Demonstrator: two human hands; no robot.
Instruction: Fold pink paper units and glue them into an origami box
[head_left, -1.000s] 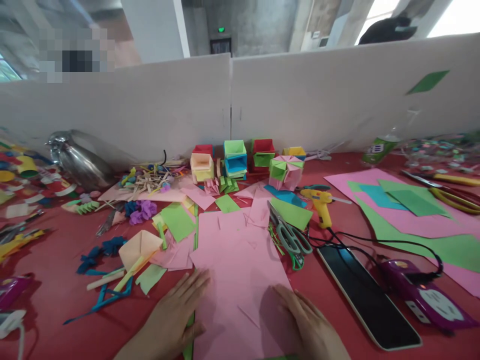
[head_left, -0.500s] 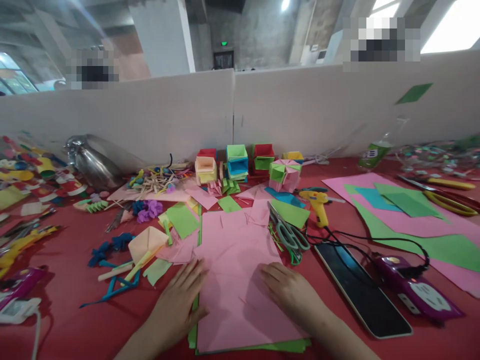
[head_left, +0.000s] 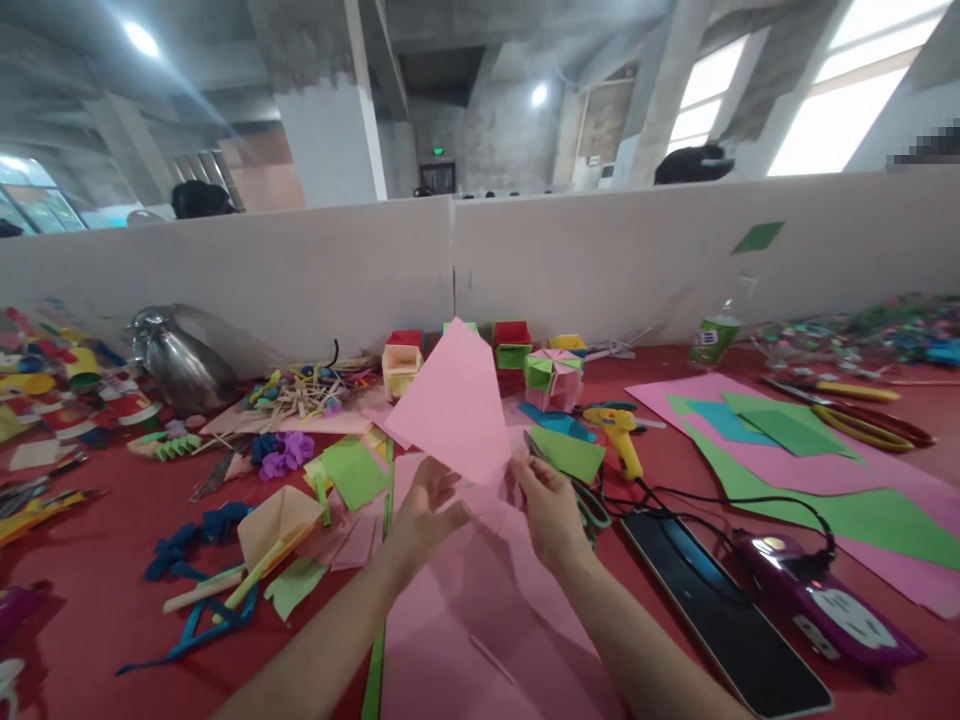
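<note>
Both hands hold up a pink paper sheet (head_left: 456,405) above the red table (head_left: 97,590), tilted like a diamond. My left hand (head_left: 424,515) pinches its lower left edge. My right hand (head_left: 546,508) pinches its lower right edge. Under my forearms lies a larger pink sheet (head_left: 480,620) with a green sheet's edge (head_left: 375,660) showing beneath it.
Grey-green scissors (head_left: 592,505), a yellow glue gun (head_left: 621,437), a black phone (head_left: 720,610) and a purple power strip (head_left: 825,610) lie to the right. Folded paper boxes (head_left: 553,375) stand by the white divider (head_left: 600,260). Paper scraps and sticks (head_left: 300,395) cover the left side.
My hands have lifted off the flat pink sheet and raised a pink paper sheet up between them. The camera has tilted upward.
</note>
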